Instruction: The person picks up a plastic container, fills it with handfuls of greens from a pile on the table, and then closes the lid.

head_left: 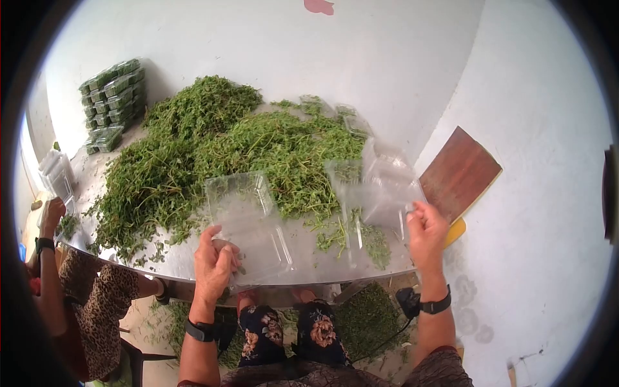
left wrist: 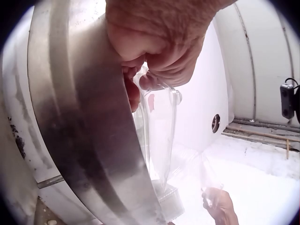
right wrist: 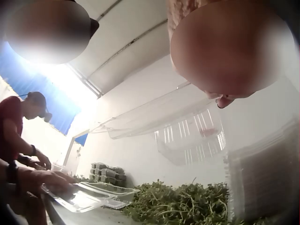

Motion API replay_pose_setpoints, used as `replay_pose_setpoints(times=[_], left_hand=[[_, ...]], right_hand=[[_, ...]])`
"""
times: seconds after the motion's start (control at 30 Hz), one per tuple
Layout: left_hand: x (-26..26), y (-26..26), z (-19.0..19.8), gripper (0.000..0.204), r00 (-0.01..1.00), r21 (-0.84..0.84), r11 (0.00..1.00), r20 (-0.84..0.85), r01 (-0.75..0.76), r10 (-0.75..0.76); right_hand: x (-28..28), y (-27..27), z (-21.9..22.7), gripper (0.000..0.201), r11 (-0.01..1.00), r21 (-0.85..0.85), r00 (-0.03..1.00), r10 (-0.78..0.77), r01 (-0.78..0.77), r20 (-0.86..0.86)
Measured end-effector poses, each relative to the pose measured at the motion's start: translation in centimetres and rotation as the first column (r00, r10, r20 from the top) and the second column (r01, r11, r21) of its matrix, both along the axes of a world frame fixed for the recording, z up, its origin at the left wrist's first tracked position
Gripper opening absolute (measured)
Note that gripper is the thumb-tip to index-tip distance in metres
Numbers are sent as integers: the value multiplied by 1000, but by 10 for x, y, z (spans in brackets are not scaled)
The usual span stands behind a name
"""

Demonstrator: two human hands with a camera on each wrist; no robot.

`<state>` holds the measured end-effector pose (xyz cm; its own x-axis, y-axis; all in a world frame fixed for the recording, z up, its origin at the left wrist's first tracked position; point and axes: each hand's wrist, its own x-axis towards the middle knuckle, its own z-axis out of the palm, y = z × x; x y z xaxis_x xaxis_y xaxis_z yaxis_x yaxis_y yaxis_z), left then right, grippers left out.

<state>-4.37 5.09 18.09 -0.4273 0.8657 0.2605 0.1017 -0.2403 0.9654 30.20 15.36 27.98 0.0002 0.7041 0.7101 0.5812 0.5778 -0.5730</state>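
Note:
At the front edge of the metal table (head_left: 309, 258), my left hand (head_left: 214, 263) grips the near corner of an open clear plastic clamshell box (head_left: 274, 248). The box's lid stands up at the far side, in front of the greens. My right hand (head_left: 427, 233) pinches the edge of a second clear clamshell (right wrist: 187, 136), raised in front of a stack of clear boxes (head_left: 394, 177). In the right wrist view this clamshell hangs open above the heap of leafy green stems (right wrist: 178, 201). The left wrist view shows my left thumb and fingers pinching the plastic rim.
Filled clamshells (head_left: 116, 93) are stacked at the back left. More clear boxes (head_left: 57, 173) stand at the left edge, near another person's hand (head_left: 53, 213). A reddish-brown board (head_left: 461, 171) leans against the wall at right. Loose greens (head_left: 371, 316) lie below the table.

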Motion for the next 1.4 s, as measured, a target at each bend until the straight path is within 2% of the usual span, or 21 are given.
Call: replay_pose_setpoints(times=[0.1, 0.13, 0.2, 0.33, 0.4, 0.53, 0.57, 0.6, 0.7, 0.83, 0.9, 0.93, 1.0, 1.03, 1.1, 1.13, 1.2, 1.27, 1.3, 1.37, 1.4], left_hand=[[0, 1, -1, 38, 999, 2, 1000, -31, -12, 13], [0, 1, -2, 37, 998, 4, 1000, -52, -20, 20], [1, 1, 0, 37, 998, -2, 1000, -54, -22, 22], [1, 1, 0, 38, 997, -10, 1000, -76, -1, 1], [2, 1, 2, 37, 999, -6, 1000, -48, 1, -1], [1, 2, -1, 36, 998, 26, 1000, -64, 16, -14], [1, 3, -1, 36, 998, 26, 1000, -64, 15, -13], [1, 3, -2, 36, 998, 26, 1000, -69, 9, -7], [0, 3, -1, 36, 994, 27, 1000, -108, 0, 3], [2, 2, 2, 37, 991, 10, 1000, -129, -20, 21], [3, 1, 2, 37, 991, -5, 999, -126, -38, 37], [3, 1, 3, 38, 991, -14, 999, -125, -43, 41], [3, 1, 4, 40, 988, -45, 997, -142, -66, 59], [3, 1, 6, 40, 985, -46, 996, -163, -72, 64], [4, 3, 1, 41, 984, -13, 996, -153, -88, 85], [4, 4, 0, 41, 984, -14, 995, -154, -96, 92], [3, 4, 0, 44, 981, -18, 994, -160, -110, 106], [3, 5, -2, 47, 981, -5, 992, -150, -123, 121], [3, 5, -3, 51, 982, 9, 992, -141, -128, 128], [7, 5, -3, 54, 980, 23, 986, -107, -167, 169], [8, 5, -2, 58, 977, 38, 980, -70, -197, 199]], right_hand=[[13, 25, 17, 23, 1000, 7, 993, 17, -16, -120], [13, 29, 27, 23, 1000, 7, 993, 21, -20, -118], [13, 35, 51, 24, 989, 119, 992, -75, 87, -104], [29, 85, 58, 26, 991, 112, 989, -60, 75, -132], [35, 105, 55, 27, 982, 52, 983, -181, 182, -22], [66, 152, 31, 28, 965, -30, 965, -257, 259, 48], [72, 154, 24, 29, 949, -22, 941, -308, 314, 137], [72, 152, 22, 29, 930, -9, 907, -356, 367, 225], [69, 143, 15, 31, 943, -99, 932, -291, 317, 214], [57, 117, 18, 32, 938, -83, 907, -297, 335, 299], [55, 108, 21, 33, 892, 30, 811, -424, 451, 404], [56, 104, 20, 33, 898, 22, 816, -409, 440, 409], [58, 95, 15, 30, 884, 209, 815, -466, 418, 344], [56, 88, 11, 30, 889, 205, 820, -457, 409, 344], [49, 71, -1, 27, 869, 395, 832, -440, 299, 338], [41, 60, -7, 27, 871, 394, 835, -434, 292, 338], [17, 33, -19, 27, 940, 304, 888, -269, 157, 373], [-8, 9, -32, 31, 930, 367, 887, -177, 9, 427], [-20, -2, -36, 31, 931, 365, 890, -169, 3, 424], [-42, -20, -43, 33, 966, 222, 886, 16, -134, 464], [-51, -25, -48, 33, 964, 223, 888, 24, -142, 460]])
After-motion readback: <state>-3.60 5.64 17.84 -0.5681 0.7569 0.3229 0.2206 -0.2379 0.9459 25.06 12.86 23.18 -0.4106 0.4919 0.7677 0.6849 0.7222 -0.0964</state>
